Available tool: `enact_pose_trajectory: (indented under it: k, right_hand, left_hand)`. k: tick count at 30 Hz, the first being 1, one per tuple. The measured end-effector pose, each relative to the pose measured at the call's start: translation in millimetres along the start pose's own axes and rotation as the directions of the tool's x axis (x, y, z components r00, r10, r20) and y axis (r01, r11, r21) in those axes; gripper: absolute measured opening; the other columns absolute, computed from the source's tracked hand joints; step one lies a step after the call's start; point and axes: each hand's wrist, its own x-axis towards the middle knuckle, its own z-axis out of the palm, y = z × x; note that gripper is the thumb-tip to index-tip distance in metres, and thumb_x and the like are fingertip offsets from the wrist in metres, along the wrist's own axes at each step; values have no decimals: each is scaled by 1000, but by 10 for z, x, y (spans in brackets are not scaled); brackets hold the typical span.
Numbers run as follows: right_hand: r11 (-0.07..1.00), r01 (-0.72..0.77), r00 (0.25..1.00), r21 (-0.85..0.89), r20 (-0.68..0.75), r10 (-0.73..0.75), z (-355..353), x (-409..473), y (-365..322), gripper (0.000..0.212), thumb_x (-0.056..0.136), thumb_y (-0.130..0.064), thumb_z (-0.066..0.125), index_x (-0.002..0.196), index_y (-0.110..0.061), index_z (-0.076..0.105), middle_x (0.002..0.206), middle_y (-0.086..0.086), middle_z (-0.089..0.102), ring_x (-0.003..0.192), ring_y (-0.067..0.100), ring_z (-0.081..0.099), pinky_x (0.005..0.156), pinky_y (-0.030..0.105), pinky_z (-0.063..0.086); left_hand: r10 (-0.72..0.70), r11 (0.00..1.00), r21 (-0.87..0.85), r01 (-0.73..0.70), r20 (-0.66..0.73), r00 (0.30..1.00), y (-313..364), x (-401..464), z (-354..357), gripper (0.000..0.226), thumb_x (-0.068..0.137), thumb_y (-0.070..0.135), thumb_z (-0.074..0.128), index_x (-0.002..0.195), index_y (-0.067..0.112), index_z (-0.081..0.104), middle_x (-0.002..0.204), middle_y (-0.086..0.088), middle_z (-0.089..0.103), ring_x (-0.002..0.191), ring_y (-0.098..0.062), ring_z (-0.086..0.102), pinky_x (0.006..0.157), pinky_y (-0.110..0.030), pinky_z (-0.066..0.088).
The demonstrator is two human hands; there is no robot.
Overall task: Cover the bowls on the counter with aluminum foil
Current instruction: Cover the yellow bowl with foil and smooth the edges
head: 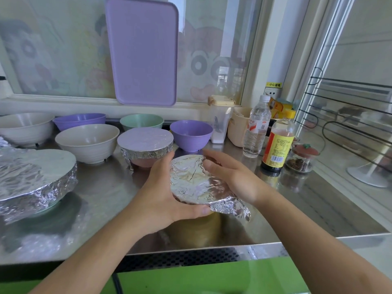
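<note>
Both forearms reach in from the bottom edge over a green cabinet front (191, 279) and the steel counter (106, 198); between them sits a foil-covered bowl (195, 179) near the counter's front, its body mostly hidden, a yellowish reflection showing below it; the left hand (161, 194) curls round the bowl's left rim, thumb pressing the foil at the near edge; the right hand (229, 175) lies on the right side, fingers bent over the foil top and the palm against the rim; a loose crumpled flap of foil (233, 209) sticks out at the near right under that hand.

Just behind stands a second covered bowl (146, 145), pink below its foil skirt; at far left a larger covered bowl (36, 179) rests on the counter, greenish at its base; five bowls stand uncovered: a white one (87, 143) and another white one (25, 128) farther left, a purple one (79, 120), a green one (141, 122) and a purple one (191, 134) at the back.

A purple tray (144, 52) leans on the window; to the right are a water bottle (256, 126), a sauce bottle (277, 145), a small glass jar (301, 158) and a clear lidded container (219, 119).
</note>
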Motion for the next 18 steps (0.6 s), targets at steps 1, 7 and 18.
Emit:
enact_pose_trajectory:
  k: [1,7,18]
  right_hand:
    - [1000,-2,1000,17,12,1,-18,-45,45,70,89,-67,69,152,-46,48,151,-23,55,138,5,53,115,42,45]
    - [984,21,993,177,108,-40,-85,-319,248,86,74,-57,85,144,-47,36,125,-49,59,127,-17,54,96,12,50]
    - [998,45,988,33,150,-50,-149,-338,229,96,81,2,86,127,-60,29,113,-57,56,117,-26,53,91,2,44]
  left_hand:
    - [-11,1000,-9,11,6,1000,-22,-7,-1,128,45,61,100,145,58,20,148,34,28,138,17,32,111,-12,32]
    - [-58,996,-67,62,61,996,-64,-43,8,151,43,66,92,162,40,4,156,23,24,144,10,29,120,-22,28]
    - [-82,994,-67,86,61,995,-53,-3,-19,145,36,77,95,156,40,21,154,24,35,141,8,37,117,-26,36]
